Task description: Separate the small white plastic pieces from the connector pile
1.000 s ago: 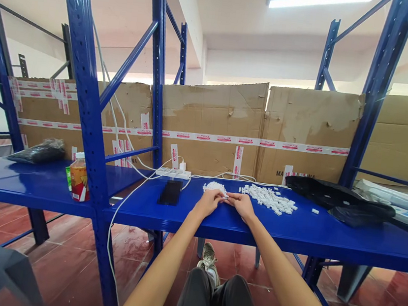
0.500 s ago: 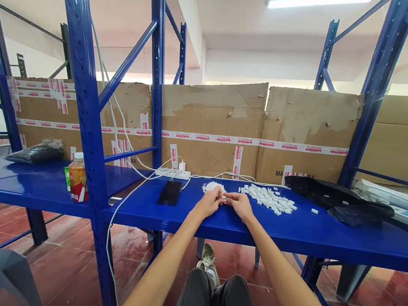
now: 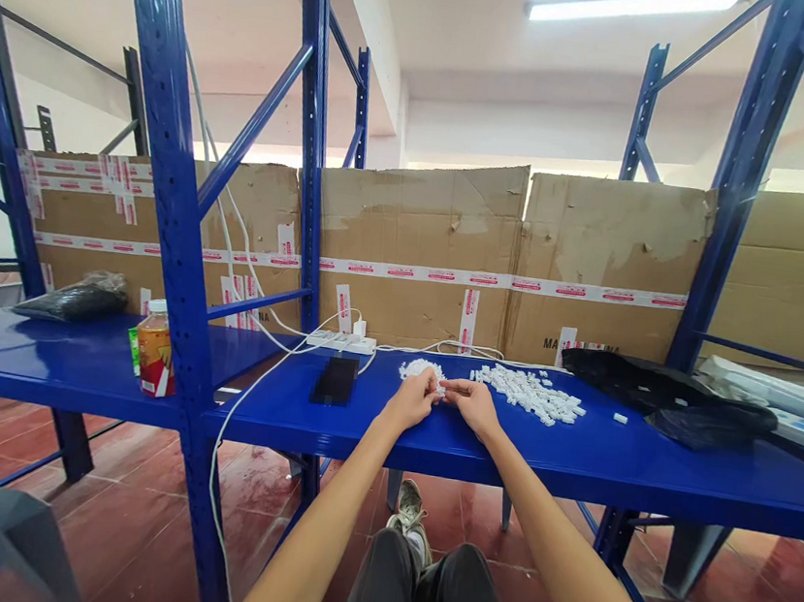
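On a blue steel shelf [image 3: 645, 472], a heap of white granules [image 3: 419, 370] and a spread of white blocks [image 3: 528, 394] lie either side of the hands. The left hand [image 3: 411, 400] and right hand [image 3: 475, 406] almost meet, fingertips pinching a small white piece [image 3: 441, 392] between them.

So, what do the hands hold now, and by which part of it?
The left hand and right hand seem to pinch one small white piece between their fingertips; it is too small to tell which part they grip.
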Available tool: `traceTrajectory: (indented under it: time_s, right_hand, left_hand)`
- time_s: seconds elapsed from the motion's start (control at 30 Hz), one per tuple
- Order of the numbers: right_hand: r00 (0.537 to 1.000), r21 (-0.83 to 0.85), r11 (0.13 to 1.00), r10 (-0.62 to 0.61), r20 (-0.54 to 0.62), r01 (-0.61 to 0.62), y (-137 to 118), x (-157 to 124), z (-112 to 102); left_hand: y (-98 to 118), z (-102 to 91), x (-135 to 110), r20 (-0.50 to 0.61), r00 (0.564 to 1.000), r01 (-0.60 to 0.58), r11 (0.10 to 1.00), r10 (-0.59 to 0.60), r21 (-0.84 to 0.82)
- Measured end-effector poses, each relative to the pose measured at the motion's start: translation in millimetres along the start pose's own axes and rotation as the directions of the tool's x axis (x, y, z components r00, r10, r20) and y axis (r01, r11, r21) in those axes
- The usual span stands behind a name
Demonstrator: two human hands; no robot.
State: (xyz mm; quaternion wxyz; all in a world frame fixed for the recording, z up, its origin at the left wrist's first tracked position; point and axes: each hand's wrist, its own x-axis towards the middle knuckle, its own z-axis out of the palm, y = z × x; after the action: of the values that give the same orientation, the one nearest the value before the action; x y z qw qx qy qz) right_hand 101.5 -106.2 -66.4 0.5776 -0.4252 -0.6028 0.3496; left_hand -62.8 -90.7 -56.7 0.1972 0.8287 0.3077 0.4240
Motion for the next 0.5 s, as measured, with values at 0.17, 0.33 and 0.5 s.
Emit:
traceTrajectory:
  time_s: [0.17, 0.33, 0.5]
  right_hand:
    - [0.999, -0.015, 0.999, -0.029, 0.038, 0.030, -4, -1, 3]
    - [0.996, -0.055, 0.996, -0.068, 0.053, 0.071, -8, -2, 6]
    - [0.994, -0.098, 0.990, -0.093, 0.054, 0.098, -9, -3, 7]
  left_hand:
    - [1, 0.1, -1, -0.004, 1.000, 0.002, 1.000, -0.002, 0.002]
    - [6, -2.6, -2, -0.021, 1.000, 0.000, 0.987, 0.003, 0.158]
    - [10, -4.9, -2, -0.035, 0.999, 0.009, 0.983, -0.002, 0.185]
